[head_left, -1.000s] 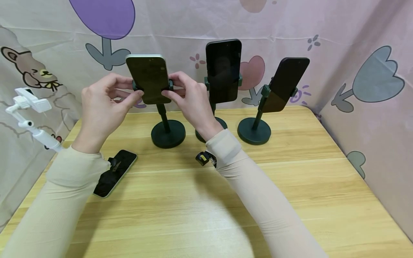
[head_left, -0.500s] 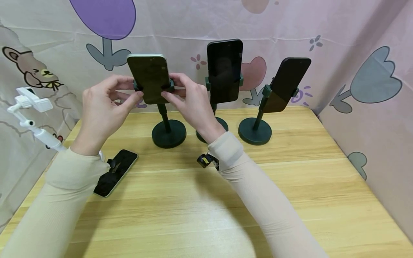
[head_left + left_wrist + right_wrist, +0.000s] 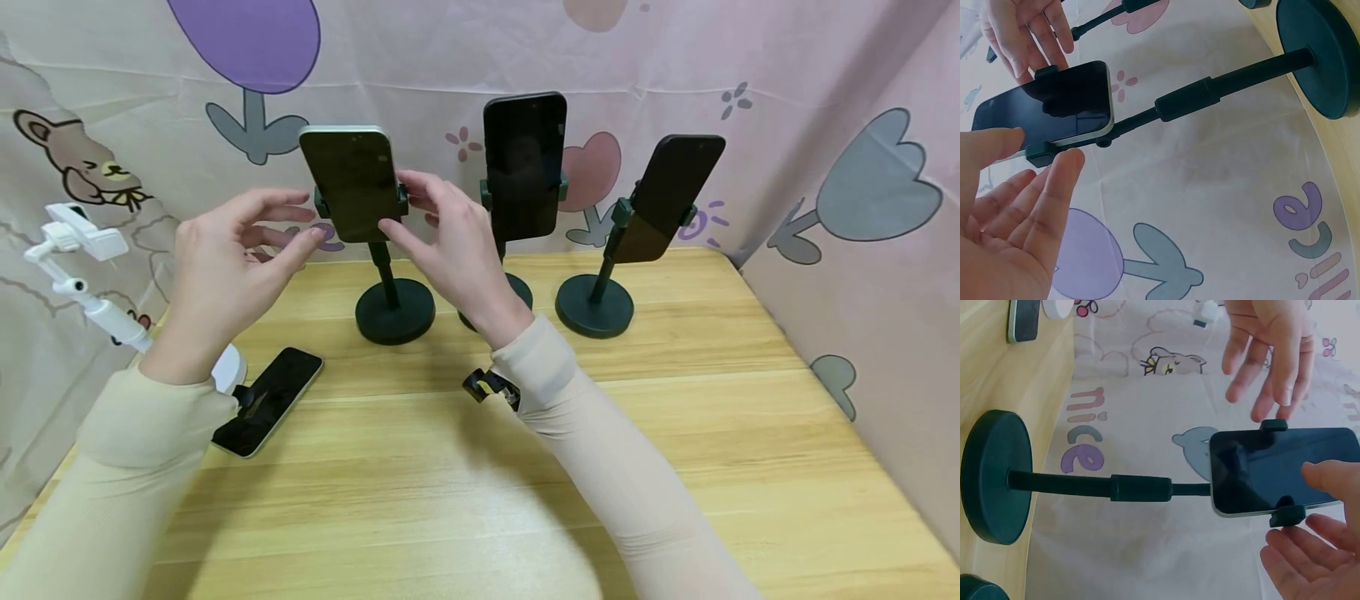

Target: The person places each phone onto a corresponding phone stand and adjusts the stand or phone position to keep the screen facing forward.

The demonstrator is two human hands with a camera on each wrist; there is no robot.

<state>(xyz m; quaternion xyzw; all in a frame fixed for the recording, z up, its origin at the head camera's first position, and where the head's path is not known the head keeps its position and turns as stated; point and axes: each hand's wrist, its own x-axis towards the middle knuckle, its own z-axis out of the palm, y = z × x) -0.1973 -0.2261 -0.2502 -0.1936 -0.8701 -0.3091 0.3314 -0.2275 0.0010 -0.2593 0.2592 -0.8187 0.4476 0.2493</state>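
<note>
A phone with a pale edge (image 3: 348, 183) stands upright in the clamp of a dark green phone stand (image 3: 395, 311), left of two others. To the left of the clamp is my left hand (image 3: 232, 267), its fingers spread and apart from the phone in the head view. My right hand (image 3: 465, 250) is at the phone's right side. Its thumb lies over the lower right of the screen, and its loosely bent fingers are beside the clamp arm (image 3: 1288, 516). Whether the thumb touches the glass, I cannot tell. Both clamp arms sit against the phone's long edges.
Two more green stands hold a middle phone (image 3: 525, 167) and a tilted right phone (image 3: 667, 198). Another phone (image 3: 277, 396) lies flat on the wooden table (image 3: 420, 500) at left, beside a white folding stand (image 3: 105, 312). A patterned cloth (image 3: 360, 50) hangs behind.
My left hand has let go of the clamp's left side and moved away to the left, its fingers spreading. My right hand has loosened slightly. The phone stays in its stand.
</note>
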